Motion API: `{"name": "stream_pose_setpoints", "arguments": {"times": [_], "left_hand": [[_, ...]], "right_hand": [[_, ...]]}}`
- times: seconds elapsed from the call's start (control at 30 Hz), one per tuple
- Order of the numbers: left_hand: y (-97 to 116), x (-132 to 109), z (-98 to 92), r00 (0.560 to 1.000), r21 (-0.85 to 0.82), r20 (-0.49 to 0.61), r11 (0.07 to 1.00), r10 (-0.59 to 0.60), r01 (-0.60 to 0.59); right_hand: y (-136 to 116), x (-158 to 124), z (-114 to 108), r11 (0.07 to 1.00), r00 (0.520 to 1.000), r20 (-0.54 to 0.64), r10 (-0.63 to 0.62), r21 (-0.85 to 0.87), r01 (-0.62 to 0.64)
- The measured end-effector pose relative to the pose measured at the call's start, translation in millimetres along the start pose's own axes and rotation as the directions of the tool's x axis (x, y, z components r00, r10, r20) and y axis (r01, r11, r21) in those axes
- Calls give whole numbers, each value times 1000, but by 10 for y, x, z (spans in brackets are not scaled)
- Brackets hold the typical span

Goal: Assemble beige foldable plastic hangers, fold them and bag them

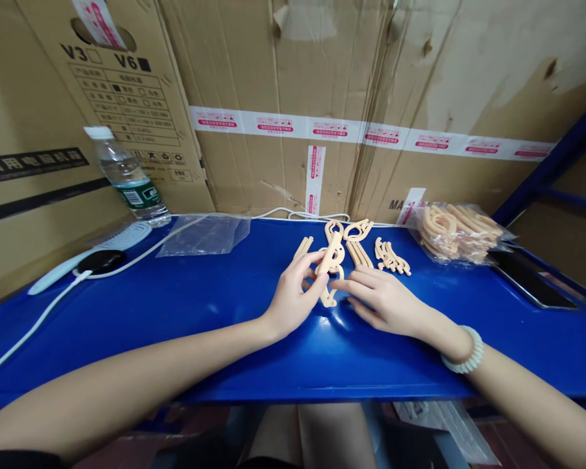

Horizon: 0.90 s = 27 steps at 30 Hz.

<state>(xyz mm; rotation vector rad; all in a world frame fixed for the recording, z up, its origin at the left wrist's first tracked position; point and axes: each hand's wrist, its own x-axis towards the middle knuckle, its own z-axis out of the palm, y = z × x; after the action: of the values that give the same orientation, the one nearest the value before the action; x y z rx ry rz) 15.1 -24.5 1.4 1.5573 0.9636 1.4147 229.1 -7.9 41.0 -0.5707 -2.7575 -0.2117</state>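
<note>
My left hand (295, 291) is closed, pinching a beige slat-like piece (329, 254) between thumb and fingers, tilted upward above the table. Beneath and behind it show more beige curved parts, like those of a folding hanger; a hooked beige piece (329, 299) hangs or lies just under the fingertips, and I cannot tell whether it is joined to the held one. Close on the right is my right hand (385, 296), fingers bent but apart, its fingertips at the edge of these parts. I see no piece gripped in it.
Loose beige strips (359, 254), looped pieces (359, 229) and small hooks (392, 256) lie beyond my hands on the blue table (200, 352). A bag of beige parts (459, 231) and a phone (534, 280) are right; a bottle (129, 179), cable and clear bag (202, 234) left.
</note>
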Motion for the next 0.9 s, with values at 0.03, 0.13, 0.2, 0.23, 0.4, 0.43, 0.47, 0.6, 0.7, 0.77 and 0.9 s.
{"name": "stream_pose_setpoints", "arguments": {"times": [0.03, 0.13, 0.2, 0.23, 0.4, 0.43, 0.47, 0.6, 0.7, 0.77, 0.9], "left_hand": [[-5, 0, 0, 1000, 1, -8, 1000, 6, -6], [-5, -1, 0, 999, 7, -29, 1000, 30, -29], [-1, -4, 0, 999, 23, -34, 999, 40, -39], [0, -6, 0, 998, 37, -36, 999, 42, -40], [-20, -16, 19, 998, 94, -23, 994, 63, -61], [-28, -17, 26, 997, 97, -13, 993, 72, -70], [-36, -16, 32, 997, 101, -2, 992, 77, -77], [-58, 12, 33, 998, 73, -29, 996, 48, -46], [-64, 45, 7, 996, 35, -87, 999, -12, 15], [-58, 56, -10, 995, 69, -102, 998, 4, 4], [-30, 38, -20, 991, 165, -68, 981, 115, -102]], "right_hand": [[-4, -1, -10, 1000, 1000, -5, -3, -9, 3], [-23, 3, -36, 1000, 1000, -24, -1, -19, 0], [-35, 8, -41, 1000, 1000, -31, 2, -13, -3], [-39, 12, -39, 1000, 999, -33, 2, -13, -2], [-47, 33, -2, 993, 992, -117, -39, -114, 26], [-48, 35, 7, 989, 987, -150, -53, -144, 31], [-48, 35, 16, 985, 981, -183, -67, -170, 35], [-36, 9, 44, 975, 965, -249, -87, -220, 31], [-2, -15, 52, 994, 976, -213, -38, -105, 16], [17, -17, 38, 997, 982, -186, 28, 81, -13], [20, 1, -43, 874, 940, -209, 271, 462, -150]]}}
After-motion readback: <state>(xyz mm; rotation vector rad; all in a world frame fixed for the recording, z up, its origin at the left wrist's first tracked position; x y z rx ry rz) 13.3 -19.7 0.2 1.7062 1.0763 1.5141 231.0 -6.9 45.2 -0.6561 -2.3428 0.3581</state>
